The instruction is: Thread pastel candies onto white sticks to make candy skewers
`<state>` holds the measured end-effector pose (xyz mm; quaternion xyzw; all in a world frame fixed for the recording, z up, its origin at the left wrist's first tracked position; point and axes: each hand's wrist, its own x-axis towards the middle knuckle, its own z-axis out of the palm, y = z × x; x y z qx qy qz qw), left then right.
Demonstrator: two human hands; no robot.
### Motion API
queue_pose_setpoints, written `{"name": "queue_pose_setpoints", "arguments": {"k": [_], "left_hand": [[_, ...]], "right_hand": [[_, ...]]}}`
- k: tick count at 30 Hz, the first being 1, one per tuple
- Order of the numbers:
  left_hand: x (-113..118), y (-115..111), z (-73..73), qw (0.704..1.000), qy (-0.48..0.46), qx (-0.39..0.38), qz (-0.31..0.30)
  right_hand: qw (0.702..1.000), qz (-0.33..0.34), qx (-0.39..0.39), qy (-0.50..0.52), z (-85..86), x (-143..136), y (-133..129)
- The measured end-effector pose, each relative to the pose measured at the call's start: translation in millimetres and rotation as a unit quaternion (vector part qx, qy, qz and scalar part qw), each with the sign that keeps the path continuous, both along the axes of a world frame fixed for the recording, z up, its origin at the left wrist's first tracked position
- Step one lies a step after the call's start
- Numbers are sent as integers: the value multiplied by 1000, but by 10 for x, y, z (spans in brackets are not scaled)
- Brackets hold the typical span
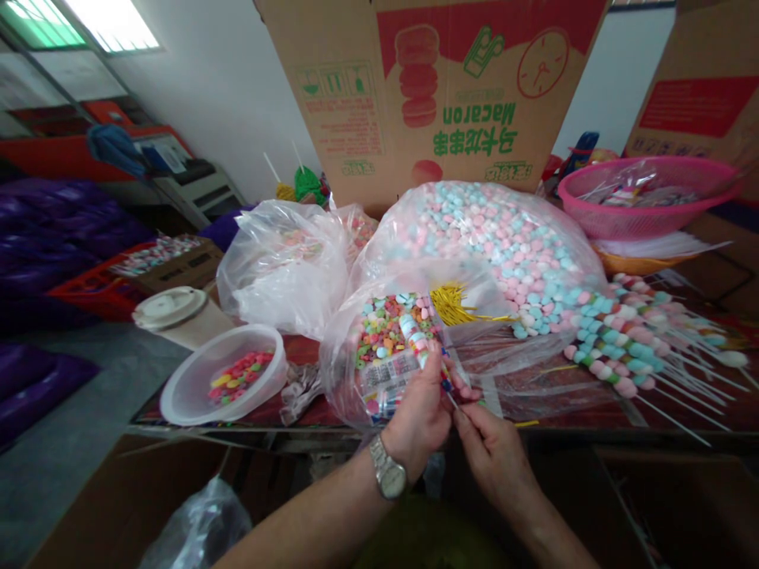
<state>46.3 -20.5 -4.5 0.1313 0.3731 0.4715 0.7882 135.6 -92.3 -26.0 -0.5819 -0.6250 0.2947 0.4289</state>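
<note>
My left hand [420, 409], with a watch [388, 469] on its wrist, is closed around a candy skewer [411, 332]. Pale blue, pink and white marshmallows show at the skewer's upper end, which tilts away from me to the left. It seems to be in a printed clear wrapper. At the lower end, the fingers of my right hand [489, 446] are pinched by the thin white stick; whether they grip the stick or the wrapper's end is hidden. Printed candy wrappers [379, 371] lie just beyond my left hand. Yellow twist ties [451, 307] lie behind them.
A big clear bag of marshmallows [510, 237] fills the table's middle. Marshmallow skewers [628, 348] are piled at right, below a pink basket [646, 221]. On the left stand a bowl of ring candies [178, 393] and a lidded cup [193, 325]. A carton [344, 95] rises behind.
</note>
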Motion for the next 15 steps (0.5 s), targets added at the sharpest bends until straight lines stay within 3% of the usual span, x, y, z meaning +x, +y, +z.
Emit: {"name": "queue_pose_setpoints", "arguments": {"k": [4, 11, 15], "left_hand": [[26, -166, -78, 991, 114, 67, -32], [8, -247, 25, 939, 240, 215, -119], [-132, -275, 106, 925, 254, 237, -154]], "right_hand": [[1000, -10, 13, -4, -45, -37, 2], [997, -25, 67, -31, -36, -77, -3], [997, -22, 73, -31, -3, -14, 42]]}}
